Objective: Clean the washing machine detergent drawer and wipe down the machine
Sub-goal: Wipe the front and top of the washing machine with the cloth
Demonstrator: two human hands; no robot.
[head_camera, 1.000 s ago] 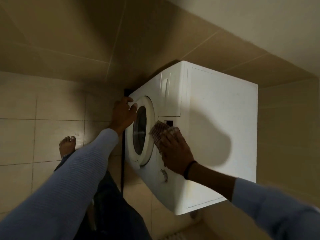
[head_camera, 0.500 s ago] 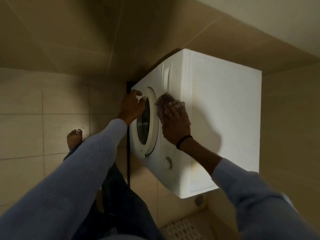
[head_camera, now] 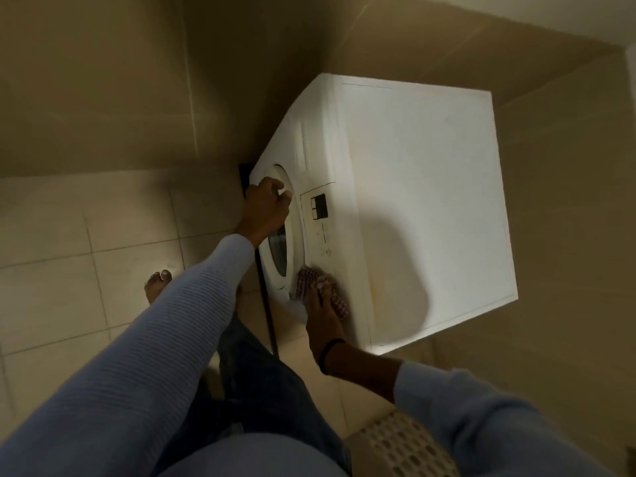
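One head view covers it all: the white washing machine fills the centre and right of the frame, its round door facing left in the picture. Both hands are on the machine's front but well apart. The left hand, left of centre, has its fingers curled over the upper rim of the door, steadying it. The right hand, lower centre, is pressed flat on a checked cloth against the front panel just beside the door's lower edge, fingers closed down on the cloth. Half a second ago that cloth was higher up in the frame, beyond the dark display; now it sits at the near end of the panel and the display is uncovered. I judge that a wiping stroke has run down the whole control strip, so the front is being worked in passes. The detergent drawer seems to be the shut panel at the upper part of the front, though its outline is blurred. A perforated basket sits at the bottom right on the tiled floor.
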